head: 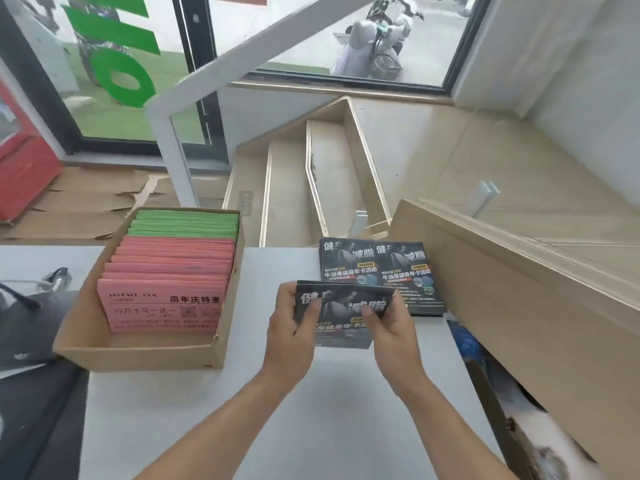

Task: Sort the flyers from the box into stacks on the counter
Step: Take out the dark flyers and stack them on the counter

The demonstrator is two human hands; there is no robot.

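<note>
On the table, left of the box: a dark bag (24,327) with a cable lying over it, just beside the cardboard wall.
Box: the open cardboard box (138,351) is my landmark; everything else I place from it.
Inside the box: pink flyers (166,289) stand on edge in a row toward me, green flyers (187,223) stand behind them at the far end.
Right of the box, in my hands: a small bundle of black flyers (346,320), held above the table (329,427), tilted a little.
Left hand: my left hand (294,327) grips the bundle's left edge, thumb on the printed face.
Right hand: my right hand (391,327) grips the right edge, thumb on the face as well.
Further right of the box: a stack of black flyers (381,275) lies flat on the table, two side by side on top.
Look: dark, glossy, a figure printed behind large white characters, orange tags lower down.
Handling, as I judge it: light, thin, bendy sheets; the gloss probably makes them slide on each other, so I would pinch both short edges and keep the bundle squared.
Progress, as I judge it: black pile begun; pink and green not yet out.
</note>
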